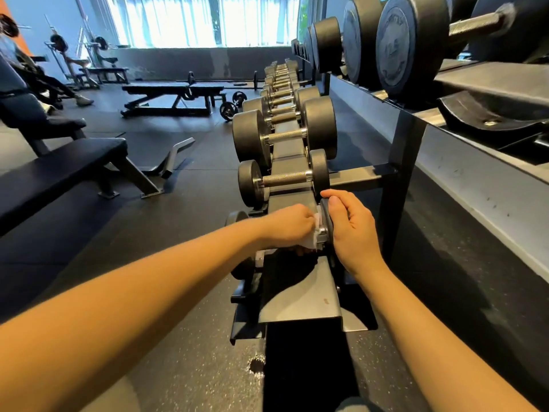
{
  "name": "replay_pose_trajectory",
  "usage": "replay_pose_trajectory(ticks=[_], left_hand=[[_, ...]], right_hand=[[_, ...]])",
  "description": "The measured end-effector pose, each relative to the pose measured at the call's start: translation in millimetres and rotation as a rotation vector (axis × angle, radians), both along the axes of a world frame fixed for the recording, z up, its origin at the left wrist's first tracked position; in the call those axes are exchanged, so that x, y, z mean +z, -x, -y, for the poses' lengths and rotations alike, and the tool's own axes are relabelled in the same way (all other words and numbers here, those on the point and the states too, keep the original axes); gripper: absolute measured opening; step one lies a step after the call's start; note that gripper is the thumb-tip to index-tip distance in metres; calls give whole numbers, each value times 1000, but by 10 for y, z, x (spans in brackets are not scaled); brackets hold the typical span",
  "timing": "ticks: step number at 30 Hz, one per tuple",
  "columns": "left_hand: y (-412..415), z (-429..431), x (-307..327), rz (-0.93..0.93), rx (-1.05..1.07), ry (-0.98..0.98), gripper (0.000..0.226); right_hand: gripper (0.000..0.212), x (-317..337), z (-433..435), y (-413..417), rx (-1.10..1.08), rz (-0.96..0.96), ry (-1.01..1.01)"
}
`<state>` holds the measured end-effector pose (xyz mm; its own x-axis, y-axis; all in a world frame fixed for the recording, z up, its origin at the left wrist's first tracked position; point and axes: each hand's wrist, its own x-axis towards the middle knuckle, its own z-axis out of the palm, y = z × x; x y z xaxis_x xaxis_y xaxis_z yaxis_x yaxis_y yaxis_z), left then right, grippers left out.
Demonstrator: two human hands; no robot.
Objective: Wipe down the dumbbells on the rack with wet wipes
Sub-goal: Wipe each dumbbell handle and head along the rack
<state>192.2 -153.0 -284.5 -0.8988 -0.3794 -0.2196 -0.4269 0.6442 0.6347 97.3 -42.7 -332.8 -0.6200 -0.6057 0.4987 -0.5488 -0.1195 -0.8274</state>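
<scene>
Rack shelf: the sloped lower shelf (300, 292) is running straight away from the person, with its bare end nearest.
Work piece: the nearest dumbbell (325, 215) is sitting crosswise on that shelf, first in the row. Its long axis is running left to right, square to the shelf.
Left hand: the left hand (289, 226) is curling over the handle from the left and clenching a white wet wipe (313, 237) against the bar, hard up beside the right-hand collar.
Right hand: the right hand (352, 230) is grasping the dumbbell's right head from the outer side, thumb lying over the rim. It is probably steadying the weight.
Governing relation: the handle is lying between the two hands. The rest of the bar and the left head are extending leftward from the wipe, under the left forearm, so the next stroke is likely calling for travel along that axis, toward the left. The left hand is the nearer one.
Next unit: a second dumbbell (285, 178) is resting parallel, just beyond, untouched by either hand.
Row beyond: larger dumbbells (286, 135) are lining the shelf toward the window (202, 19).
Upper tier: heavy dumbbells (410, 46) are sitting above, to the right.
Floor area: benches (59, 165) are standing well apart, to the left.
</scene>
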Motion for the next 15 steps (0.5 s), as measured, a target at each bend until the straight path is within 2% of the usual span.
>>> replay_pose_trajectory(ticks=[5, 9, 11, 13, 15], left_hand=[[-4, 263, 297, 295, -60, 165, 29], [-370, 431, 366, 519, -113, 386, 36], [-601, 417, 354, 497, -183, 625, 35], [-749, 353, 251, 342, -263, 976, 39], [-849, 197, 90, 249, -227, 1131, 47]], right_hand=[[30, -9, -8, 2, -17, -16, 12], [40, -36, 10, 6, -18, 3, 40], [43, -40, 13, 4, -10, 20, 52], [43, -32, 10, -9, -9, 29, 55], [41, -33, 6, -12, -16, 27, 51]])
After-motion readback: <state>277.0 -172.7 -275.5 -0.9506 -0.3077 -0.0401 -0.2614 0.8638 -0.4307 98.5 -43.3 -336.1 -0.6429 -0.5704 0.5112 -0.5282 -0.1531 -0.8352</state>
